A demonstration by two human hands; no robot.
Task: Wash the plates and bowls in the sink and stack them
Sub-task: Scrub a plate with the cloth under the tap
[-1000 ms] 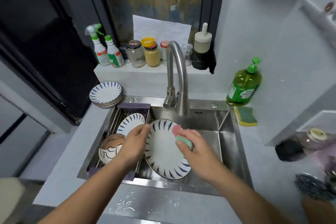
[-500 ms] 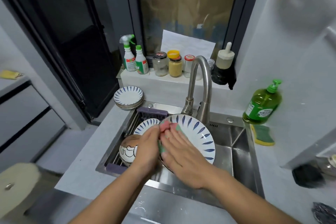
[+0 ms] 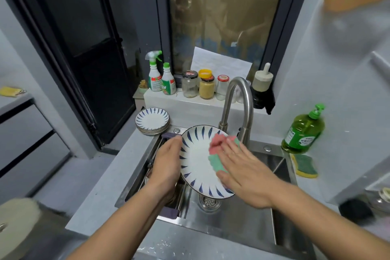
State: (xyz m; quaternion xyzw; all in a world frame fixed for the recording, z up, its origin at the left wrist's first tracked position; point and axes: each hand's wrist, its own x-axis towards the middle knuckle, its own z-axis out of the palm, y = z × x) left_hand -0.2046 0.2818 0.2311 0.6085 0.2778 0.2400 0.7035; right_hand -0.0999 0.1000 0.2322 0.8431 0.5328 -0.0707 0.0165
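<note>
The plate (image 3: 196, 156), white with dark blue strokes round its rim, is held tilted on edge just in front of the tap (image 3: 240, 101), its face turned toward the camera and its lower edge hanging above the sink (image 3: 249, 219). The left hand (image 3: 166, 164) grips the plate's rim on the side left of the tap, thumb on the face and fingers hidden behind it. The right hand (image 3: 242, 169) lies flat with straight fingers, pressing a pink and green sponge (image 3: 217, 143) against the plate's face directly below the tap's spout.

Below the tap and under the plate, the drain strainer (image 3: 207, 201) shows in the sink floor. Left of the tap, a rack (image 3: 168, 214) with purple ends spans that side of the sink; what it holds is mostly hidden by the left arm.

Further left of the tap, a stack of plates (image 3: 152, 119) in the same blue pattern rests on the grey bench (image 3: 118, 173). Behind the tap, a ledge (image 3: 190, 104) carries two spray bottles (image 3: 155, 76) and several jars (image 3: 206, 86). Right of the tap stands a green soap bottle (image 3: 304, 131), and a yellow and green scouring pad (image 3: 306, 165) lies just in front of it.
</note>
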